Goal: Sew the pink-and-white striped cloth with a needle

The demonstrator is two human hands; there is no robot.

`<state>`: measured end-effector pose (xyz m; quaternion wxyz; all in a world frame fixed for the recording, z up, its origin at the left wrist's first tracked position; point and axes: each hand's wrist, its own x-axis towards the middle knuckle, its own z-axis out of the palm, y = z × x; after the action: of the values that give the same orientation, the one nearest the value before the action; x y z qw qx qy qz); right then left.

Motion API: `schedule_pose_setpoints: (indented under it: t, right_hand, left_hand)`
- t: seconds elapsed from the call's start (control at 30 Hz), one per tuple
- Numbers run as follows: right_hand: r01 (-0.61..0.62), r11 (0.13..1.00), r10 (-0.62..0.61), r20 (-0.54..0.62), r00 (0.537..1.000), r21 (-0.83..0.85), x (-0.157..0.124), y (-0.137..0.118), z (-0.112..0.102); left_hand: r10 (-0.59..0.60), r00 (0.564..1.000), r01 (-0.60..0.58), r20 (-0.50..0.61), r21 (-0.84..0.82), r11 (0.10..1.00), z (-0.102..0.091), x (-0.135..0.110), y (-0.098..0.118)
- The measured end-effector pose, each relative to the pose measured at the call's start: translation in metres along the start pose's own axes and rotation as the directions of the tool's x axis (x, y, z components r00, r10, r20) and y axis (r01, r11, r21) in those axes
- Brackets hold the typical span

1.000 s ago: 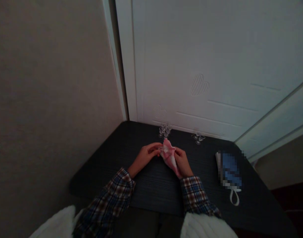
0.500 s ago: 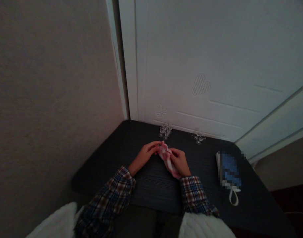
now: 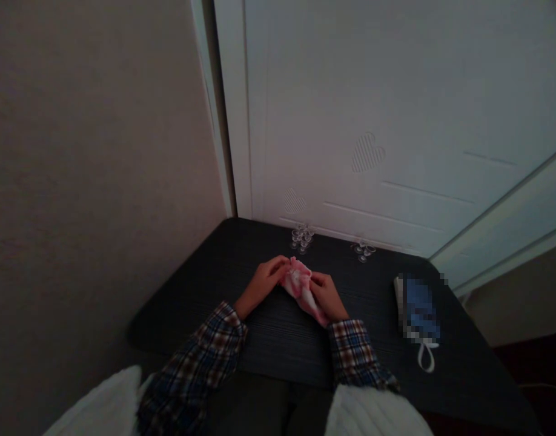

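Observation:
A crumpled pink and white cloth (image 3: 300, 284) is held between my two hands above the dark table. My left hand (image 3: 268, 276) pinches its upper left edge. On the other side, my right hand (image 3: 327, 297) grips the cloth, which hangs down toward that wrist. Something clear or pale seems to lie in the cloth's folds, too small and dim to make out. Beyond my hands stands a cluster of several small clear stemmed glasses (image 3: 301, 237). A smaller group of similar glasses (image 3: 363, 249) is to its right.
The dark wood-grain table (image 3: 191, 290) meets a white door-like panel (image 3: 396, 109) with embossed hearts at the back. A beige wall (image 3: 100, 151) borders the left. On the table's right lies a blurred-out blue item (image 3: 421, 309) with a white loop strap (image 3: 426, 357).
The cloth has opened out a little between my hands, showing a wider face. Both hands keep hold of it in almost the same place. The glasses have not moved.

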<state>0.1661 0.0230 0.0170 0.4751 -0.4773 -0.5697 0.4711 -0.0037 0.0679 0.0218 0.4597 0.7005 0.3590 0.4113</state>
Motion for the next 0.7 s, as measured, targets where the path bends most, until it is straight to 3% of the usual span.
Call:
schedule_pose_setpoints:
  t: [0.2, 0.33, 0.5, 0.7]
  right_hand:
    - [0.084, 0.983, -0.092, -0.044, 0.995, -0.165, -0.0003, -0.0001, -0.0011]
    - [0.070, 0.979, -0.085, -0.070, 0.994, -0.193, 0.0005, 0.0020, -0.0029]
    - [0.007, 0.996, -0.016, -0.091, 0.996, -0.093, 0.0025, 0.0033, -0.0036]
    - [-0.052, 0.996, 0.055, -0.037, 0.998, 0.076, 0.0016, 0.0009, -0.0031]
  left_hand:
    - [0.004, 1.000, -0.006, 0.016, 0.153, 0.988, -0.0021, -0.0031, 0.0073]
    - [0.016, 1.000, -0.018, 0.019, 0.081, 0.997, 0.0002, -0.0022, 0.0090]
    - [0.008, 0.999, -0.006, 0.045, -0.043, 0.999, 0.0026, -0.0009, 0.0054]
    - [0.011, 0.999, -0.012, 0.041, 0.011, 1.000, 0.0011, -0.0020, 0.0014]
